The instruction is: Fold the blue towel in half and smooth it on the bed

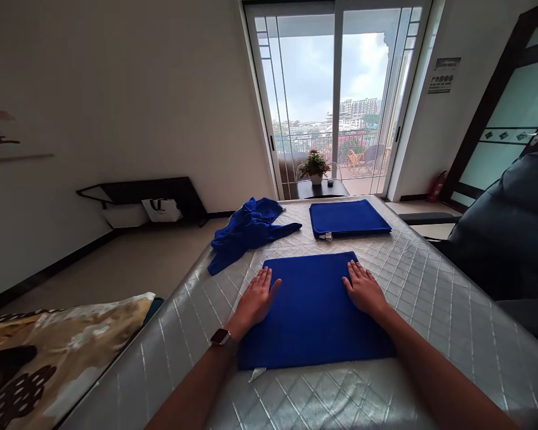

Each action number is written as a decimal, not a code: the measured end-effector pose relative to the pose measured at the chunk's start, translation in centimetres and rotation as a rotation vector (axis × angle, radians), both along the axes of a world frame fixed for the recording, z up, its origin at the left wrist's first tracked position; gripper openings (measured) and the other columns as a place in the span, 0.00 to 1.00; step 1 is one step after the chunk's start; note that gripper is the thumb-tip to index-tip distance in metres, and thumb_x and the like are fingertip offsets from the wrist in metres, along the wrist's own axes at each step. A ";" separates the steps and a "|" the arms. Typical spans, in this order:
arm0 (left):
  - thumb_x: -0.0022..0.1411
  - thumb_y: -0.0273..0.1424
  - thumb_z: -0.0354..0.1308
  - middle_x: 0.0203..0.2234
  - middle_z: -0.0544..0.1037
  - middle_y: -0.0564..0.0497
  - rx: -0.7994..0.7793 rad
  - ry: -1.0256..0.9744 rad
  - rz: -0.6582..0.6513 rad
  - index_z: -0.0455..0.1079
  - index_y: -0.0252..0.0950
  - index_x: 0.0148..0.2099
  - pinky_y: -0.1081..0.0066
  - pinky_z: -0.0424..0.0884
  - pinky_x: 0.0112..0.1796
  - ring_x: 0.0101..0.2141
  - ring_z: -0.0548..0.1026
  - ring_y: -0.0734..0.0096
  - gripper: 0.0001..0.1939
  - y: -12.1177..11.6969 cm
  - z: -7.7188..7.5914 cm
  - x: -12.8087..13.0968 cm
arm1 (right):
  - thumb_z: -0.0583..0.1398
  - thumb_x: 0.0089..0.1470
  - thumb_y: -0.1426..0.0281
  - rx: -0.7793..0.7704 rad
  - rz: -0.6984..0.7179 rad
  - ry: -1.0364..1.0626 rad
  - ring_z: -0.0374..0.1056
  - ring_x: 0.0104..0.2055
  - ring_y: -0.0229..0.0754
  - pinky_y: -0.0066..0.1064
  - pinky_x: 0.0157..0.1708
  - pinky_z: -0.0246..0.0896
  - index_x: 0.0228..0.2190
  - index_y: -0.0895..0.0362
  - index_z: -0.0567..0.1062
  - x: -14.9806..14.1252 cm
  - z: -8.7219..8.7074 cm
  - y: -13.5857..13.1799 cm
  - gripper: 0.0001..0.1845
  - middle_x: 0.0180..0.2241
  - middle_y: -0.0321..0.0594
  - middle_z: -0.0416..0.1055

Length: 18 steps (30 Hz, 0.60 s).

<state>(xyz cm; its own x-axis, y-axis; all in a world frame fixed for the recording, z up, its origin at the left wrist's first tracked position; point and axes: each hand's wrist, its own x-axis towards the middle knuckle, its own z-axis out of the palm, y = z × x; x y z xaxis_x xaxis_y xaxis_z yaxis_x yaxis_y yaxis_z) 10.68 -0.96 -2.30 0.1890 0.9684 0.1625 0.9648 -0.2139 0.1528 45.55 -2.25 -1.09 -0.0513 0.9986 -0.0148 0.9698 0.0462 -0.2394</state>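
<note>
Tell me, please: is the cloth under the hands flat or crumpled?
Flat. The cloth shows a smooth surface and nearly straight edges.

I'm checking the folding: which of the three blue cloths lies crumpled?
The bunched cloth at the back left; the near cloth, under left hand and right hand, and the back-right cloth lie flat, straight-edged.

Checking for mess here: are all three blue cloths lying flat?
No, the front cloth lies flat, but the left cloth is crumpled into a heap.

A rectangular blue cloth lies flat on a silver mattress, white tag by its near-left corner.
</note>
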 end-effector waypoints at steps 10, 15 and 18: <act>0.72 0.56 0.32 0.72 0.52 0.38 -0.004 -0.009 0.019 0.50 0.27 0.74 0.55 0.49 0.69 0.71 0.49 0.56 0.44 -0.3 0.1 0.8 | 0.38 0.69 0.55 0.002 0.008 -0.029 0.32 0.75 0.42 0.41 0.72 0.29 0.72 0.63 0.47 0.3 -0.2 0.1 0.38 0.74 0.41 0.39; 0.72 0.56 0.31 0.72 0.51 0.38 -0.010 -0.006 0.022 0.49 0.24 0.74 0.55 0.48 0.69 0.72 0.48 0.56 0.44 -0.5 0.4 1.0 | 0.38 0.70 0.55 -0.002 0.006 -0.025 0.31 0.75 0.41 0.40 0.72 0.28 0.72 0.63 0.46 0.3 -0.3 0.1 0.38 0.74 0.41 0.38; 0.73 0.54 0.33 0.72 0.50 0.38 -0.015 0.000 0.029 0.48 0.24 0.74 0.56 0.47 0.69 0.72 0.48 0.57 0.43 -0.7 0.8 1.2 | 0.38 0.70 0.56 0.014 0.004 -0.041 0.32 0.75 0.41 0.40 0.72 0.29 0.72 0.63 0.47 0.1 -0.1 0.0 0.37 0.74 0.42 0.39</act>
<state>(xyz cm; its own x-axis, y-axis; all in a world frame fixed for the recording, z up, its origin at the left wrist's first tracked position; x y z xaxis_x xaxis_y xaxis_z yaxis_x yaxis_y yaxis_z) 11.89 -1.64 -1.52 0.1610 0.9758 0.1478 0.9706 -0.1837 0.1557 45.68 -2.23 -1.22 -0.0549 0.9985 -0.0034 0.9787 0.0532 -0.1984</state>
